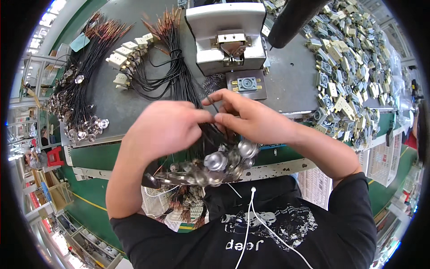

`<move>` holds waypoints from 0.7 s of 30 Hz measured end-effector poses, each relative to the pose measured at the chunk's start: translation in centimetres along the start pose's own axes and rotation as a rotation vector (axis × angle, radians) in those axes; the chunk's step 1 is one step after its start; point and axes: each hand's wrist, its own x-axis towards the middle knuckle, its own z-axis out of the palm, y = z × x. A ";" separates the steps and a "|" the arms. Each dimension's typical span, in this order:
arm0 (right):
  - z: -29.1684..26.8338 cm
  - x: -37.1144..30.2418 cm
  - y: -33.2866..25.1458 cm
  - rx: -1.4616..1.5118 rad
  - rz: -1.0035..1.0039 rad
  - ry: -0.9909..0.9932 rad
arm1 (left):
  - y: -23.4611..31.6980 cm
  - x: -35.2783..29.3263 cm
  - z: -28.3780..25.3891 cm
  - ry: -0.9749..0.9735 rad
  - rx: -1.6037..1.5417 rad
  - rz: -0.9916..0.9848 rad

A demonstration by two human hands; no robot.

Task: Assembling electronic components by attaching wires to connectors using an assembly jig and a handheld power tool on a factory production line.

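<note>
In the middle, a bundle of black wires (177, 67) lies over the table's front edge, its copper-coloured ends pointing away. Shiny round metal cups (216, 161) hang from its near end, some of them blurred. My left hand (165, 127), smeared by motion, is closed above the bundle with thumb and forefinger pinching a thin black wire. My right hand (246, 117) meets it there, its fingertips closed on the same wire (211, 103). Just beyond, a grey and cream connector block (247, 84) with brass tabs sits on a dark metal plate (260, 95).
A silver press-like machine (226, 40) stands at the back, beside a black cylinder (291, 24). Cream blocks (118, 60) on wires lie left of the bundle. Another cupped wire bundle (85, 85) is at far left. A heap of connector blocks (345, 67) covers the right side.
</note>
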 end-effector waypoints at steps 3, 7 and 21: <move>-0.5 0.0 -0.3 -0.135 0.057 -0.011 | 1.3 0.5 0.3 -0.123 0.036 -0.014; 0.5 -0.5 1.2 -0.033 0.062 0.096 | 0.6 0.4 0.0 -0.125 -0.044 0.006; -0.2 -0.6 1.9 0.088 0.101 -0.113 | 0.0 -0.9 -0.1 -0.099 -0.077 -0.039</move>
